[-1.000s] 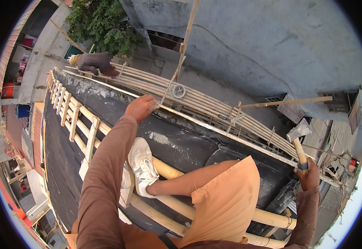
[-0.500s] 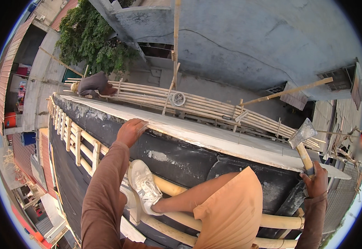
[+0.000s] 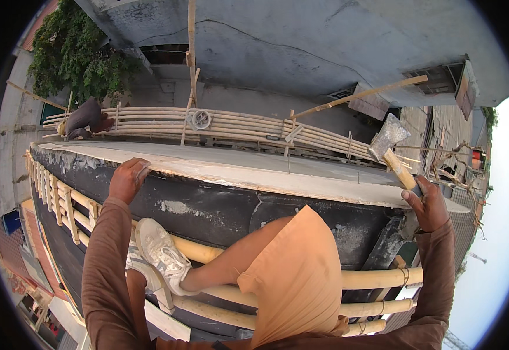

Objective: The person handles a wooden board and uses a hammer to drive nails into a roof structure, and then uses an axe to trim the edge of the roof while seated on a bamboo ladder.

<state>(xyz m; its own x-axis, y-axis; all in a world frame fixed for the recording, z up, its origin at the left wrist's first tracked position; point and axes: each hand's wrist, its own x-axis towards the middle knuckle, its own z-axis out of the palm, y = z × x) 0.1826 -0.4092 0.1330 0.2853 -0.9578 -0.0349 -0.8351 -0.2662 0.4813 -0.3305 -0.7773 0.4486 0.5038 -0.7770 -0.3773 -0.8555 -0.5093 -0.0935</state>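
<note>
High beside a grey building wall (image 3: 301, 46), I am gripping a long pale board (image 3: 237, 172) at two places. My left hand (image 3: 129, 179) is clasping its near edge toward the left end, fingers bent over the rim. My right hand (image 3: 431, 204) is curling round the lower handle of a hatchet (image 3: 399, 168), whose wide, whitish-smeared head is pointing up and away from me, while my thumb is lying at the board's near edge by its right end. The board is stretching across in front of me, between a black, patchy surface (image 3: 213, 204) on my side and a bamboo scaffold (image 3: 243, 127) beyond. My white shoe (image 3: 161, 252) is resting among thick bamboo rails (image 3: 380, 279), and my knee is bending under orange shorts (image 3: 295, 268). On the scaffold, a round bucket (image 3: 199, 119) is sitting near an upright pole (image 3: 191, 52); farther left, a co-worker in dark clothing (image 3: 85, 116) is crouching over the poles, near the board's far end. A leafy tree (image 3: 76, 52) is spreading behind that person.
</note>
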